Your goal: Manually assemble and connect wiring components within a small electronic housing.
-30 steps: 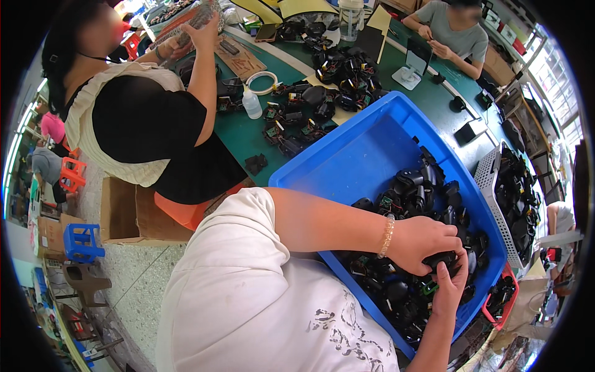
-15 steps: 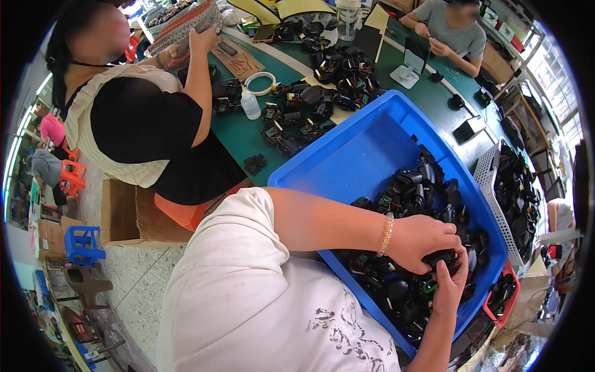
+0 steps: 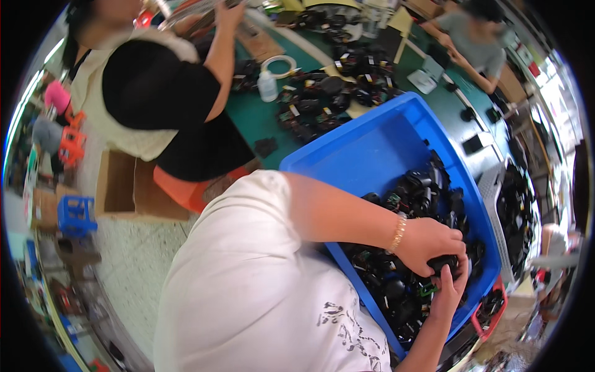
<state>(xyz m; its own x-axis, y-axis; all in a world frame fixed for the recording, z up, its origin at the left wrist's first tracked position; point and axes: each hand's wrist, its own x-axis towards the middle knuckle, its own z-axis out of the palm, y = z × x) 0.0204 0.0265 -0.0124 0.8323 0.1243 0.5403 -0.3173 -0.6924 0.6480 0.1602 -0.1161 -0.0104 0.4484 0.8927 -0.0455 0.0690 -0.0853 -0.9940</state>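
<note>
A large blue plastic bin [image 3: 365,149] lies in front of me, its near half heaped with black plastic parts [image 3: 396,291] that show wires and bits of green circuit board. Above the heap, my left hand [image 3: 426,243], with a beaded bracelet at the wrist, curls over a small rounded black plastic part [image 3: 442,263]. From below, my right hand [image 3: 447,294] grips the same part, thumb up against it and fingers round its far side. Much of the part is hidden by my fingers, so its exact kind does not show.
A grey perforated basket [image 3: 493,217] of black parts stands right of the bin, a red basket [image 3: 493,310] nearer. More assemblies [image 3: 316,102] and a white squeeze bottle [image 3: 267,87] lie on the green table. Co-workers sit at left [image 3: 161,80] and far right [image 3: 477,49].
The whole view has shifted and tilted slightly with my head. Both hands stay closed round the black part, with only a slight change in their pose.
</note>
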